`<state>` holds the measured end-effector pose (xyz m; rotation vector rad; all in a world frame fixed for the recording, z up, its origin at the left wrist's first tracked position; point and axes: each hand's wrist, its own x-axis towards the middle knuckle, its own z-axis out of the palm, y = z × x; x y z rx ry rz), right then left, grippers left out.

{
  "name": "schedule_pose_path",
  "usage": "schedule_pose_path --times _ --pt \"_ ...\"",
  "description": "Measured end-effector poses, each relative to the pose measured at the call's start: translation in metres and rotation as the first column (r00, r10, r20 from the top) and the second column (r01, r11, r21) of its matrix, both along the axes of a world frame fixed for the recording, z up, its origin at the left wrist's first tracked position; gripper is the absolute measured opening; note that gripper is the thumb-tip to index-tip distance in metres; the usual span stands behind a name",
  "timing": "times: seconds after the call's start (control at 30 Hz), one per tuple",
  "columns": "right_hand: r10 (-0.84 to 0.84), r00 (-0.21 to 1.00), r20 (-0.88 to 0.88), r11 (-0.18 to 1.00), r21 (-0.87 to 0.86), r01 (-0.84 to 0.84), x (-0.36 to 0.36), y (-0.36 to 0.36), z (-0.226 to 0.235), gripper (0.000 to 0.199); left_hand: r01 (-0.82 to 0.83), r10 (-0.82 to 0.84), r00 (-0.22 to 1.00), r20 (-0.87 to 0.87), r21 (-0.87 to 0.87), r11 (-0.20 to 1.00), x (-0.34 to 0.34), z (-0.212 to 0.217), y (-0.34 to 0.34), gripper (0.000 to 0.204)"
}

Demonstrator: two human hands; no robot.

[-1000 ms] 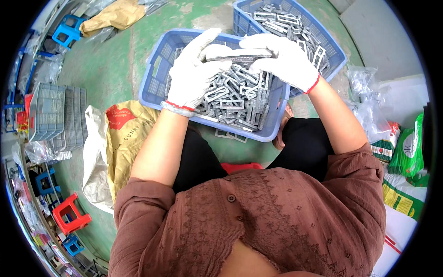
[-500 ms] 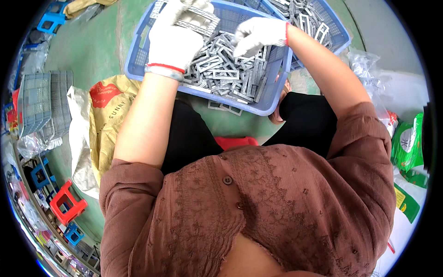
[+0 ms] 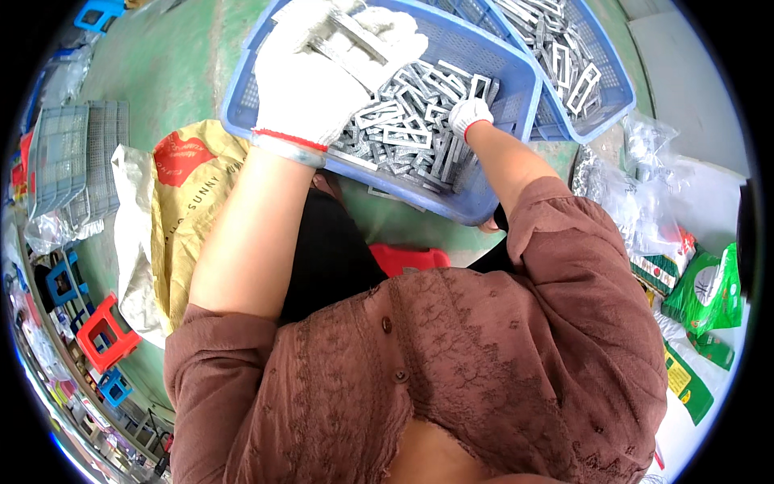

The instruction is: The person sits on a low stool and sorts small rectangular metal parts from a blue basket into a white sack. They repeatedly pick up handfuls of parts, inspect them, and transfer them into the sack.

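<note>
"Clamped on what, that left hand (image 3: 314,93)?"

"Frames (image 3: 361,37): white-gloved fingers curl around them, over the far left part of the near basket (image 3: 451,207). How many, I can't tell."

"And the right hand (image 3: 470,118)?"

"Gloved too, down at the right side of the pile (image 3: 395,121). Its fingertips are hidden, so I can't say whether they are apart or together."

"How do the frames look?"

"Dull grey, metallic, narrow rectangles with open middles. Those in the pile lie jumbled, some flat, some on edge. The second basket (image 3: 619,87), far right, holds more."

"Any writing?"

"Dark lettering on the yellow sack (image 3: 201,202) to the left, with print on its red patch (image 3: 181,157). On the right, a green bag (image 3: 703,294) bears a pale round emblem."
</note>
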<state>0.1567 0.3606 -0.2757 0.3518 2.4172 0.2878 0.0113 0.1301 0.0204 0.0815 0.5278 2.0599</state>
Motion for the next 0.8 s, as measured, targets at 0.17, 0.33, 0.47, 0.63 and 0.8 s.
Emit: schedule_pose_path --times 0.17,0.33,0.47,0.63,0.8 --pt "0.325 0.908 0.266 0.939 -0.207 -0.275 -0.023 0.009 0.089 0.033 0.002 -0.002 0.995 -0.1 0.004 1.0 -0.013 -0.023 -0.005 0.035" --pt "-0.419 0.877 0.234 0.353 -0.848 0.395 -0.03 0.06 0.166 0.015 -0.029 0.022 0.998 -0.052 -0.135 0.99 -0.014 -0.022 0.003 0.024" --pt "-0.576 0.817 -0.024 0.172 -0.981 0.092 -0.02 0.031 0.274 0.016 0.014 -0.119 0.964 -0.238 -0.4 0.917 -0.02 -0.036 -0.001 0.022" --pt "-0.61 0.745 -0.27 0.189 -0.963 -0.194 0.001 -0.003 0.317 0.015 0.101 -0.195 0.962 -0.192 -0.411 0.906 0.017 -0.004 0.001 0.036" --pt "-0.663 0.695 -0.277 0.197 -0.961 -0.195 0.022 -0.027 0.335 0.017 0.196 -0.217 0.975 -0.05 -0.266 0.944 0.034 0.012 0.0 0.045"
